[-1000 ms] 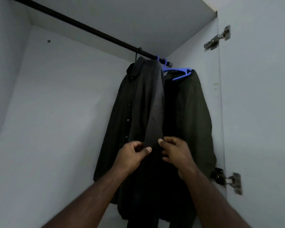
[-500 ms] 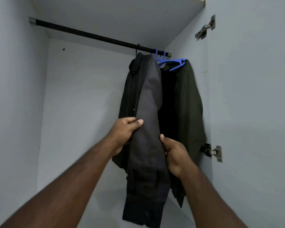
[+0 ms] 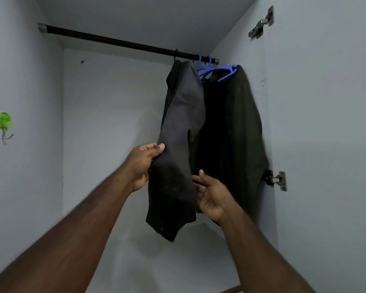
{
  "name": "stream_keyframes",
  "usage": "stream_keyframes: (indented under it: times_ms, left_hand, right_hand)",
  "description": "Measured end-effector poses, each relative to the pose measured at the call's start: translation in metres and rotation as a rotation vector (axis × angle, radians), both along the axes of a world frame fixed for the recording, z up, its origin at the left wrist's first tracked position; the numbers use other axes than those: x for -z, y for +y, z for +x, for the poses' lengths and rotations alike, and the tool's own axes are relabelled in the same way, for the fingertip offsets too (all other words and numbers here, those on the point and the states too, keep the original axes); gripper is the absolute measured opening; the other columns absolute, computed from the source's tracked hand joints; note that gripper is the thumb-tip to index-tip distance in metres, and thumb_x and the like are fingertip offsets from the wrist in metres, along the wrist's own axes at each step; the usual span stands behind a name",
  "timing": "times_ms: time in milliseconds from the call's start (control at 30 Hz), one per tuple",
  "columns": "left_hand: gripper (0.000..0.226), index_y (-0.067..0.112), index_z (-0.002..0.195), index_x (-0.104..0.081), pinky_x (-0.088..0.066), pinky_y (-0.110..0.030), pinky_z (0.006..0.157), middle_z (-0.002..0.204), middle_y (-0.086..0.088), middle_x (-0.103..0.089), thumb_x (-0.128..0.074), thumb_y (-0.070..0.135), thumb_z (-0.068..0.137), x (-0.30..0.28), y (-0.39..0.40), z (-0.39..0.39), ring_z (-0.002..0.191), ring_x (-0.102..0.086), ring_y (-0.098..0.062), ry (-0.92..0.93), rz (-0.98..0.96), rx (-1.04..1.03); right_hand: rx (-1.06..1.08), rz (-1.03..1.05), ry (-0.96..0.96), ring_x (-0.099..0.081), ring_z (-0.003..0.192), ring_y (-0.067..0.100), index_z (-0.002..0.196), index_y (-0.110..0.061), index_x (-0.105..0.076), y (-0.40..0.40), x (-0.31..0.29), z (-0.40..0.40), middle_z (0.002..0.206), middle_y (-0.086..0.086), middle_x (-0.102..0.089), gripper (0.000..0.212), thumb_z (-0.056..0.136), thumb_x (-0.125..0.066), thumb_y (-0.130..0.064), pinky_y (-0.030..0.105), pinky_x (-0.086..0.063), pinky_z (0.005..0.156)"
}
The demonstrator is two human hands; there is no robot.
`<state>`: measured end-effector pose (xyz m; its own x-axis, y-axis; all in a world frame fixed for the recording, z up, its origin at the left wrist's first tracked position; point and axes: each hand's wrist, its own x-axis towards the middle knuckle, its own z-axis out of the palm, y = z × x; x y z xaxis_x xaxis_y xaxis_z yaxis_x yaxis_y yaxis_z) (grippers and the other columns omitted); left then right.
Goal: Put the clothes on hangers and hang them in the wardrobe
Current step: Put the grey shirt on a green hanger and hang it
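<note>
Wardrobe rail (image 3: 114,40): grey shirt (image 3: 183,115) and dark shirt (image 3: 239,127) hung. Left hand (image 3: 143,163) pinches grey shirt's edge; right hand (image 3: 209,193) spread, empty. Remaining clothes unseen.

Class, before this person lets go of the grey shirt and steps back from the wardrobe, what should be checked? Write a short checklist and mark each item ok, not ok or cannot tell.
1. Grey shirt hangs from the rail: ok.
2. Its hanger hook fully seated on the rail: cannot tell, too small.
3. Left hand off the shirt: not ok, it pinches the edge.
4. Right hand free: ok, fingers spread, gripping nothing.
5. Dark green garment on its blue hanger: ok.
</note>
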<state>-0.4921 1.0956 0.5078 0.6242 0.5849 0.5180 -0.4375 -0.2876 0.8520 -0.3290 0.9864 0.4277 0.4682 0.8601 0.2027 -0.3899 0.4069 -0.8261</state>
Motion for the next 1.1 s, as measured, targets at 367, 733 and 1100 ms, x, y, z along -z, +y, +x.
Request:
stream_keyframes:
  times_ms: [367,733,1100]
  left_hand:
    - [0.027,0.008,0.114,-0.072,-0.060,-0.031,0.072,0.114,-0.006,-0.075,-0.060,0.027,0.099,0.007,0.044,-0.014,0.104,-0.072,-0.024,0.016,-0.044,-0.006]
    - [0.029,0.013,0.108,-0.073,-0.059,-0.034,0.075,0.110,-0.006,-0.076,-0.067,0.036,0.093,0.059,0.066,-0.039,0.098,-0.074,-0.024,0.341,0.104,-0.096]
    - [0.021,0.003,0.103,-0.068,-0.061,-0.040,0.084,0.101,-0.012,-0.076,-0.068,0.022,0.095,0.143,0.064,-0.038,0.095,-0.074,-0.026,0.622,0.131,-0.072]
  right_hand:
    - [0.108,0.068,0.045,-0.068,0.103,0.027,0.119,-0.011,-0.064,0.021,-0.009,-0.003,0.115,0.012,-0.070,0.034,0.093,-0.067,-0.032,0.036,-0.057,0.082]
    - [0.014,0.059,-0.052,-0.072,0.080,0.022,0.112,-0.007,-0.074,0.036,0.042,-0.015,0.103,0.012,-0.075,0.029,0.087,-0.071,-0.020,0.031,-0.058,0.063]
    - [0.072,-0.118,-0.199,-0.074,0.100,0.022,0.112,-0.009,-0.071,0.027,0.139,-0.017,0.109,0.007,-0.076,0.021,0.091,-0.069,-0.008,0.032,-0.059,0.080]
